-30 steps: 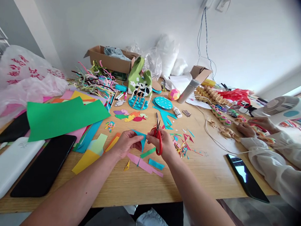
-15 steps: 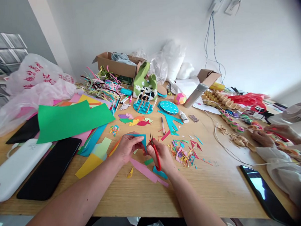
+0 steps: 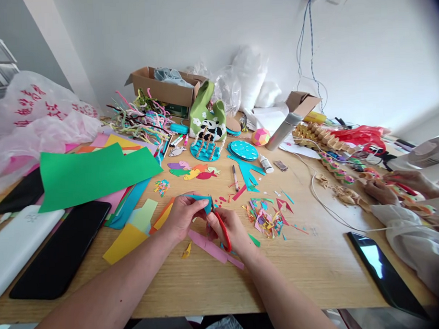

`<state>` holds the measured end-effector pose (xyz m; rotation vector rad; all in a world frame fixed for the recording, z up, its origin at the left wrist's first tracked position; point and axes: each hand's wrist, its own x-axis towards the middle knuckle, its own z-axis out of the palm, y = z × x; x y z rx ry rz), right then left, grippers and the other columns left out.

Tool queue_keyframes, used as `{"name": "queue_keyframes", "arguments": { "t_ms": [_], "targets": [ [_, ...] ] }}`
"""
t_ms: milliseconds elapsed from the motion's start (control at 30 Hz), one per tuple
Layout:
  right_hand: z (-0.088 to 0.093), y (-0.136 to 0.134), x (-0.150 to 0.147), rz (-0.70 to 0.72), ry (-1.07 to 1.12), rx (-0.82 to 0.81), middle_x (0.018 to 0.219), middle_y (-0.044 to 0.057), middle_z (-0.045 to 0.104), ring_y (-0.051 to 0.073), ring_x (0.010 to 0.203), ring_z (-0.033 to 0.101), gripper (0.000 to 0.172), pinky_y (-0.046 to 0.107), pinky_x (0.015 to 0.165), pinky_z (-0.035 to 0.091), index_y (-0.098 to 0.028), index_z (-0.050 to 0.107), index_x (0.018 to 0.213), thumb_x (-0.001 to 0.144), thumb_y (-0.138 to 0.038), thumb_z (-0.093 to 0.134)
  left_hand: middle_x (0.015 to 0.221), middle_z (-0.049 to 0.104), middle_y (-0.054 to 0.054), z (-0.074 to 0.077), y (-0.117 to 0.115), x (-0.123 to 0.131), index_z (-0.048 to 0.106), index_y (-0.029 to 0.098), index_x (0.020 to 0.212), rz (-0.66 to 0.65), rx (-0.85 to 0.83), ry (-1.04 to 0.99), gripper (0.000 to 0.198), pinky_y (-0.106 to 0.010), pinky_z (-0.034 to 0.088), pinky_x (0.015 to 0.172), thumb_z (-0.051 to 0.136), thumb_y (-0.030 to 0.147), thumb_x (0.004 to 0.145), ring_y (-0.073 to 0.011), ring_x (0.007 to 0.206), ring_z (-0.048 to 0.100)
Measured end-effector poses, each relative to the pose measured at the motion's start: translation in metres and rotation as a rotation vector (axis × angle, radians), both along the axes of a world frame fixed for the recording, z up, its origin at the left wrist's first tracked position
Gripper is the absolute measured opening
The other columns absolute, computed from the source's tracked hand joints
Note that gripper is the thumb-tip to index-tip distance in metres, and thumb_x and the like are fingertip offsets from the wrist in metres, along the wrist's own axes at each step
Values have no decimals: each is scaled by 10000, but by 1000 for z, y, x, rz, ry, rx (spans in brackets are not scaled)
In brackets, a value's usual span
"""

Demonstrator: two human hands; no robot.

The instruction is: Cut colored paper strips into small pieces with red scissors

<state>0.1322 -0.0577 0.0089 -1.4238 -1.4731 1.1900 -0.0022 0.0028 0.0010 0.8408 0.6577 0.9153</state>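
My left hand [image 3: 184, 215] pinches a piece of blue paper [image 3: 207, 206] between thumb and fingers. In my right hand [image 3: 233, 227] are red-handled scissors [image 3: 225, 236], their blades pointing up at the paper's right edge. A pink paper strip [image 3: 211, 248] and a small yellow scrap [image 3: 187, 250] lie on the table beneath my hands. To the right of my right hand is a heap of colourful paper scraps [image 3: 266, 218]. Beyond my hands, several cut-out paper fish [image 3: 193, 171] rest near a pen [image 3: 235, 178].
Green paper [image 3: 97, 176] tops a stack of coloured sheets at left, near a black phone-like slab [image 3: 60, 251] and a white device [image 3: 24, 243]. A grey bottle [image 3: 283, 132] stands at the back. At right, another person's hands [image 3: 380, 190] work near a phone [image 3: 383, 269].
The view has shifted slightly. The scissor blades have moved against the blue paper, and less of the paper shows to the right of my left thumb.
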Motion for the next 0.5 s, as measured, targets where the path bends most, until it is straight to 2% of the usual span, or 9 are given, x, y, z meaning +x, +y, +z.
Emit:
{"name": "queue_keyframes", "arguments": {
  "t_ms": [233,500],
  "targets": [
    [-3,0,1,-2,9,3,530,20,580,125,441,540,517,217,439,384,-160,534,673,851,-643,491,567,630,8,0,-1,1,636,153,604,21,28,21,183,-238,435,528,737,288,676,-114,508,563],
    [-5,1,-1,-26,29,-35,521,10,578,131,429,558,512,212,412,386,-160,528,650,813,-645,547,594,630,26,-7,1,1,625,158,644,47,3,-9,159,-217,442,555,749,255,669,-104,552,572]
  ]
}}
